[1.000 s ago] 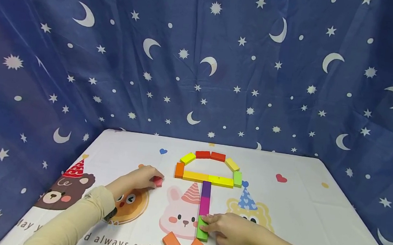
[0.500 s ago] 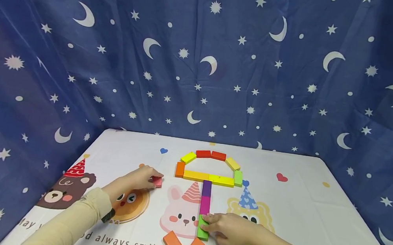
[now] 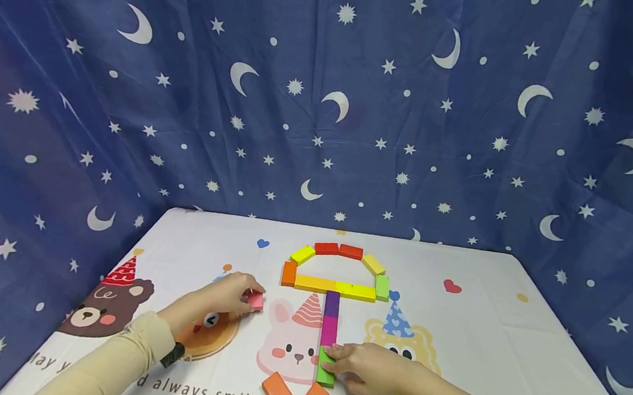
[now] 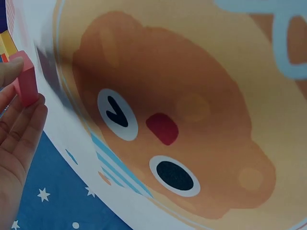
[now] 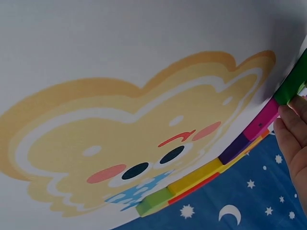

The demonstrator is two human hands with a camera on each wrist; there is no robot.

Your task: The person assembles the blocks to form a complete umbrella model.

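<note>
My left hand point(image 3: 231, 294) pinches a pink block point(image 3: 257, 301) between thumb and fingers, left of the printed rabbit. In the left wrist view the same pink block point(image 4: 28, 81) is tilted in the fingertips. My right hand point(image 3: 371, 369) rests thumb and fingertips on a green block point(image 3: 325, 376), the lowest of a straight column. Above it in line lie a magenta block point(image 3: 329, 331) and a purple block point(image 3: 331, 304). The right wrist view shows fairly straight fingers touching the green block point(image 5: 290, 84) near its joint with the magenta one.
An arch of several blocks, including a red block point(image 3: 327, 249) and an orange block point(image 3: 289, 274), closes over a yellow row point(image 3: 355, 291). Two orange-red blocks point(image 3: 280, 394) form a V at the front. The white printed cloth point(image 3: 469, 339) meets a blue star-patterned curtain point(image 3: 323, 128).
My left hand has shifted slightly to the right and nearer, bringing the pink block with it; more of the block shows. My right hand and the laid blocks have stayed put.
</note>
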